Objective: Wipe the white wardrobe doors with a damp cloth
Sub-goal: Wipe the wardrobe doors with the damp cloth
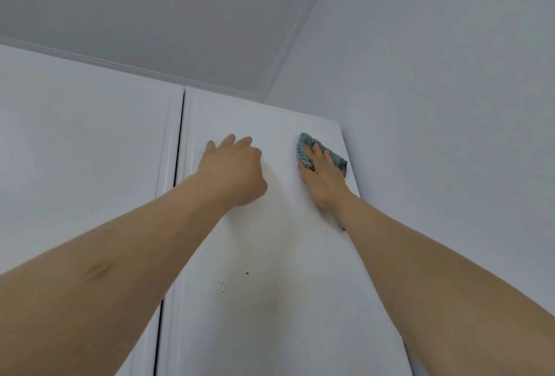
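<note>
Two white wardrobe doors (270, 255): right hand (322, 178) presses one teal cloth (303, 148) flat; left hand (232, 171) relaxed, holding nothing.

Both arms raised; left grip (232, 165) seemingly relaxed.

A pale grey ceiling (156, 9) spreads above both hands, edged by white moulding (288, 45). A plain grey wall (450, 90) stands right of the right hand.

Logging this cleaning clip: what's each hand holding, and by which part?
The right hand presses the teal cloth flat against the wardrobe door, fingers over its middle. The left hand holds nothing.
</note>
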{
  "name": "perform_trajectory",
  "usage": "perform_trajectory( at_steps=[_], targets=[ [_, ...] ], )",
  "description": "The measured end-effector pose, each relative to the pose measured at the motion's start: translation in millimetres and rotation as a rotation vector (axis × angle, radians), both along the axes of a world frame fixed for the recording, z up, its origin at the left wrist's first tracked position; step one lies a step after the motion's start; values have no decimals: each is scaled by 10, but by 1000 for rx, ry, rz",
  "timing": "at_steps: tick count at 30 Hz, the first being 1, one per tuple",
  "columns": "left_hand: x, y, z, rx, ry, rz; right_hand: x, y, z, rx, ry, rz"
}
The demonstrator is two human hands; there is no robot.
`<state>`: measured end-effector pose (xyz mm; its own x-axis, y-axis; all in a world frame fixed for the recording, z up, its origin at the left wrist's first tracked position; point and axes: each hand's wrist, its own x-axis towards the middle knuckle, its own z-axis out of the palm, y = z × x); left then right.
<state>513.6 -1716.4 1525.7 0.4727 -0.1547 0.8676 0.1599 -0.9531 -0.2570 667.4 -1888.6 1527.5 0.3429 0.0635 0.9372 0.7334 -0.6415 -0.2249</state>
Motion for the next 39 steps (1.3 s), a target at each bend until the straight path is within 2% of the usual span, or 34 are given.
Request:
perform_trajectory(
  at_steps=[3, 10, 17, 20, 23, 27, 33, 36, 39],
  targets=[
    [41, 71, 25, 42, -33, 52, 177, -175, 104, 100, 36, -44],
    [94, 134, 108, 96, -108, 41, 211, -163, 625, 177, 89, -114],
    [48, 143, 102, 92, -120, 56, -44, 147, 807, 41, -20, -72],
    [-4, 116, 89, 9, -176, 7, -210, 400, 628, -115, -129, -52],
    [-46, 120, 59, -116, -254, -126, -274, 570, 296, -232, -220, 3],
    [-96, 135, -13, -79, -294, -213, -368, 662, -268, -297, -248, 54],
    [-209, 210, -223, -49, -206, -157, -394, 545, -885, -443, -285, 28],
    [-297, 296, -370, -51, -210, -72, -252, 271, -790, -348, -219, 4],
    [-357, 458, -500, 32, -183, 25, -197, 197, -571, -162, -47, -15]
  ],
)
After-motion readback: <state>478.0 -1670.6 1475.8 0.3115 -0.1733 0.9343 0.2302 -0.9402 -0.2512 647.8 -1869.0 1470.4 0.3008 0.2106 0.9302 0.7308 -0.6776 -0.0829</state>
